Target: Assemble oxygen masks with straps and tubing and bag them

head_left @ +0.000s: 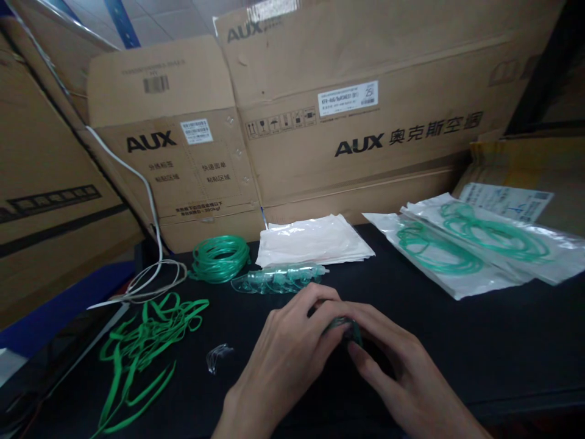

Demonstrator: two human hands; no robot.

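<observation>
Head view, top to bottom:

Hands: left hand (286,347) and right hand (393,360) meet low in the middle, just over the black table (457,329). Fingers of both curl in and pinch a small green piece (348,329) between the fingertips. Mostly hidden, so can't tell what it is exactly.

Masks: a row of clear greenish masks (278,279) lies on the table just beyond the hands, not touching them.

Tubing: a green tubing coil (219,258) sits left of the masks, right beside them.

Straps: loose green straps (146,341) sprawl at the left, well apart from the hands.

Clip: a tiny clear clip (217,356) sits between the straps and the left hand.

Cable: a white cable (153,256) drops down the boxes and loops on the table by the coil.

Empty bags: a flat bag stack (315,241) lies behind the masks, against the boxes.

Packed bags: two sealed packs (470,250) with green tubing inside, at the right, overlapping.

Boxes: cardboard boxes (320,122) wall off the back. Printed "AUX" three times, the biggest followed by Chinese characters. White barcode stickers and a handling-symbol row too, text too small to read.

Sheet: a printed sheet (507,201) lies far right, unreadable.
</observation>
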